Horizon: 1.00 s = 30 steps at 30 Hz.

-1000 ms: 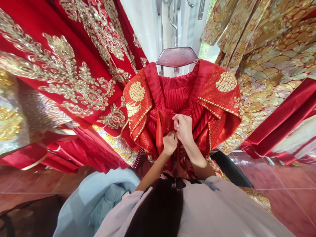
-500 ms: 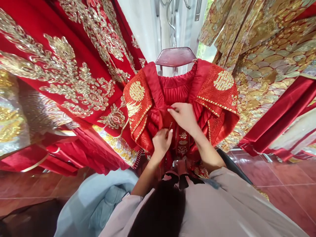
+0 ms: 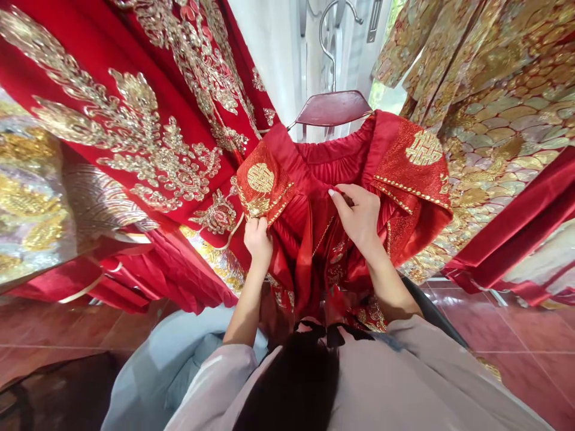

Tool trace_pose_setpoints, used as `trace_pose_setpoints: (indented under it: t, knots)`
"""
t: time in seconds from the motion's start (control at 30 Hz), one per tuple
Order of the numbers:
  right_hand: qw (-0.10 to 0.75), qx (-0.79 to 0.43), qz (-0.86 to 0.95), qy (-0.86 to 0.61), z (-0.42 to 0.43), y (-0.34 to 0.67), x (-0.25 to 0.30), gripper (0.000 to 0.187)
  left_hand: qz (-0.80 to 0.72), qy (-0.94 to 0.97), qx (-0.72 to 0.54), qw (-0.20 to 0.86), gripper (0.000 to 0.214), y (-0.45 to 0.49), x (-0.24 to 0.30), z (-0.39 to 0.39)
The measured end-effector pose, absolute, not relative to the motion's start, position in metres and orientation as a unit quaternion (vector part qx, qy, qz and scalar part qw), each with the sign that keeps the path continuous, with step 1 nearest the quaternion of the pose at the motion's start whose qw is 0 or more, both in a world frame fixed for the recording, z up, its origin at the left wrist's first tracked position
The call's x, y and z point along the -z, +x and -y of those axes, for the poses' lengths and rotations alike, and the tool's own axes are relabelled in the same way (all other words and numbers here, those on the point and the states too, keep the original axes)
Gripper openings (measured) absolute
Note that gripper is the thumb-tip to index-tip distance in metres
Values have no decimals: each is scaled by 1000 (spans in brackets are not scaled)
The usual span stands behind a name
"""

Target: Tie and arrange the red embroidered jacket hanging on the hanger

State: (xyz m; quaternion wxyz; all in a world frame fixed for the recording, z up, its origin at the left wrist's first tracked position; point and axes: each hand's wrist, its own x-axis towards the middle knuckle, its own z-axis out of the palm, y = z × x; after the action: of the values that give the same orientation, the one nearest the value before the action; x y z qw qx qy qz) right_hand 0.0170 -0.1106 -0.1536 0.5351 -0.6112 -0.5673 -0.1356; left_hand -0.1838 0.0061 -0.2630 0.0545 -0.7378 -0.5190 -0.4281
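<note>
In front of me a red garment (image 3: 335,161) with a gathered neckline and gold-embroidered shoulder flaps hangs on a dark red hanger (image 3: 335,109). My left hand (image 3: 259,240) is closed on the lower edge of the left shoulder flap (image 3: 265,179), which bears a round gold emblem. Pinched between the thumb and fingers of my right hand (image 3: 359,212) is the red cloth at the front, just below the neckline. The right shoulder flap (image 3: 411,161) spreads out beside that hand. Below, the red front folds fall towards my body, and their lower ends are partly hidden.
Red cloth with silver-gold beading (image 3: 157,137) hangs at the left. Gold scale-patterned garments (image 3: 494,102) hang at the right. The hanger's metal hook (image 3: 327,36) reaches up by a white curtain (image 3: 269,48). A pale blue chair (image 3: 144,359) stands at lower left on reddish tiles (image 3: 516,335).
My left hand has moved from the garment's middle out to the left flap and taken its edge. My right hand still pinches the front cloth. The view has shifted slightly.
</note>
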Motion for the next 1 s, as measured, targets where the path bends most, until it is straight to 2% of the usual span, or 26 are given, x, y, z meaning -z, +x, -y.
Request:
trace_pose_setpoints:
  t: [0.2,0.43,0.5,0.57,0.7,0.77,0.83,0.93,1.0]
  knots:
    - [508,207,576,-606,119,5,185,28,512,-749,420,5,19,-162,298,-15]
    - [435,148,603,-652,118,9,198,23,480,-751,452,-22,16,-149,302,5]
    - [425,140,598,-665,119,10,195,24,443,-755,483,-25,13,-152,285,12]
    - [417,135,591,-677,121,8,192,25,397,-746,534,-19,19,-157,256,21]
    - [417,125,601,-670,128,4,185,25,336,-707,621,32,32,-165,171,19]
    - [412,116,628,-650,132,6,182,22,314,-733,600,70,38,-163,130,-1]
    - [397,104,659,-630,136,10,180,18,301,-795,527,8,42,-156,103,-29]
    - [380,91,673,-628,138,15,182,25,313,-827,463,-56,41,-138,90,-63]
    - [382,92,663,-637,136,14,186,28,333,-810,482,-45,41,-123,91,-69]
